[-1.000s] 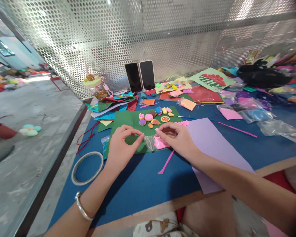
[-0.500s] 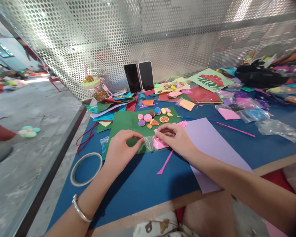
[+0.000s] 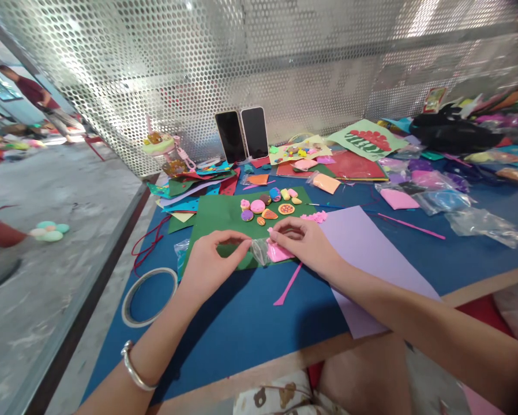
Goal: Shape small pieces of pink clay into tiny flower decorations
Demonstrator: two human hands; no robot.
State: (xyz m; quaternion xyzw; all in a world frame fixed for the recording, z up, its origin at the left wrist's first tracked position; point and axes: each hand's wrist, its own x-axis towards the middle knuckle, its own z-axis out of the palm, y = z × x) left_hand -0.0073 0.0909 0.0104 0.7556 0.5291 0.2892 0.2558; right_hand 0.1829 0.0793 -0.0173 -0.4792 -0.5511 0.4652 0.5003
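My left hand (image 3: 218,256) pinches the edge of a clear plastic bag (image 3: 259,252) between thumb and finger. Pink modelling clay (image 3: 278,252) shows at the bag's right end, where my right hand (image 3: 303,239) is closed on it, with a small pink bit at the fingertips. Both hands are over the front part of a green sheet (image 3: 218,213). Small clay sweets and foods lie behind them on this sheet, among them a pink doughnut (image 3: 258,206) and a clay pizza (image 3: 286,208). Crumpled pink clay pieces (image 3: 315,217) sit beyond my right hand.
A roll of tape (image 3: 129,311) lies left of my forearm. A purple sheet (image 3: 367,253) is under my right arm, and a pink plastic tool (image 3: 288,283) lies nearer me. Two phones (image 3: 255,132) lean against the perforated metal panel (image 3: 311,69). A person (image 3: 36,95) stands far left.
My hands keep nearly the same hold on the bag and the pink clay. At the far left, a person has come further into view.
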